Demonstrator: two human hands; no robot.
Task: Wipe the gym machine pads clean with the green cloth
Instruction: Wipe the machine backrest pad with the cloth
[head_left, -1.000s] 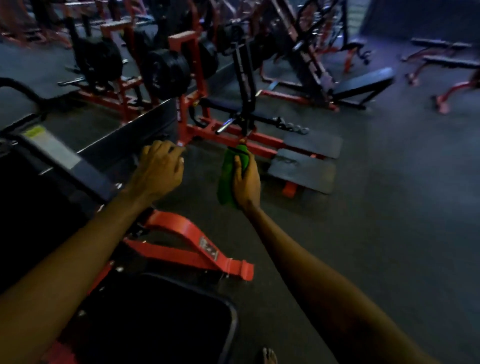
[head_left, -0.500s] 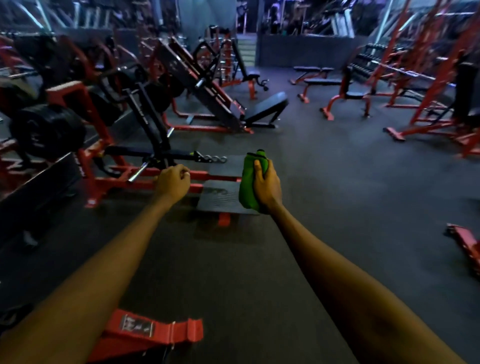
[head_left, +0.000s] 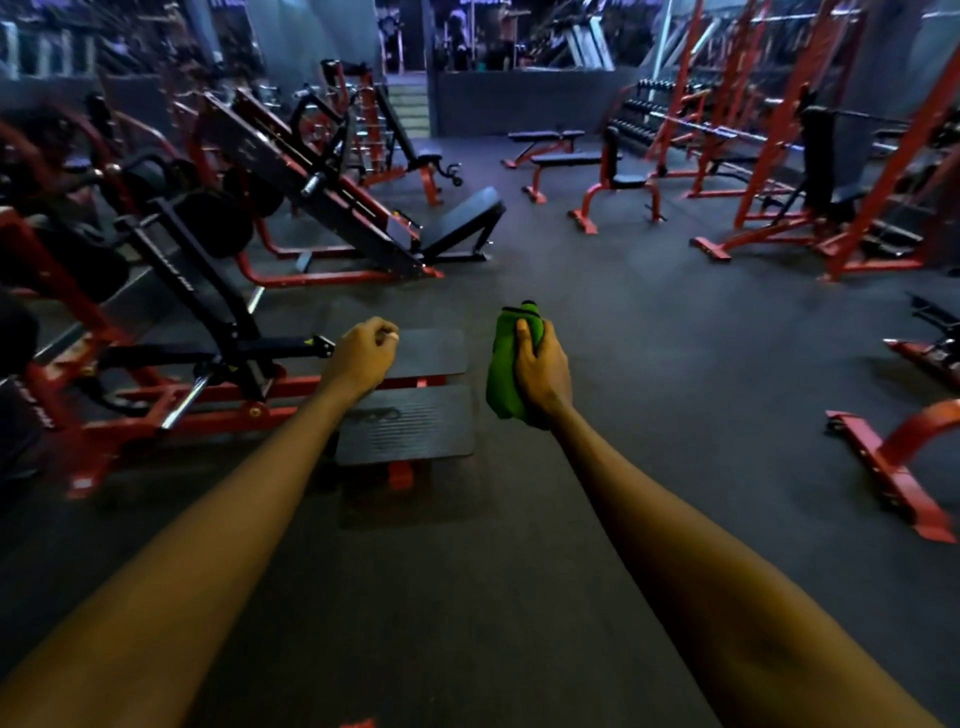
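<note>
Above the open floor (head_left: 649, 364), turned away from the last machine, the right hand (head_left: 543, 374) still squeezed the green cloth (head_left: 504, 364) and the left hand (head_left: 363, 356) stayed curled and empty, wiping nothing.

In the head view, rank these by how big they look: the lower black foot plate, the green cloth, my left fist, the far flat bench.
1. lower black foot plate
2. green cloth and left hand: alike, no ranking
3. far flat bench: looks smallest, though mostly because it stands far off
</note>
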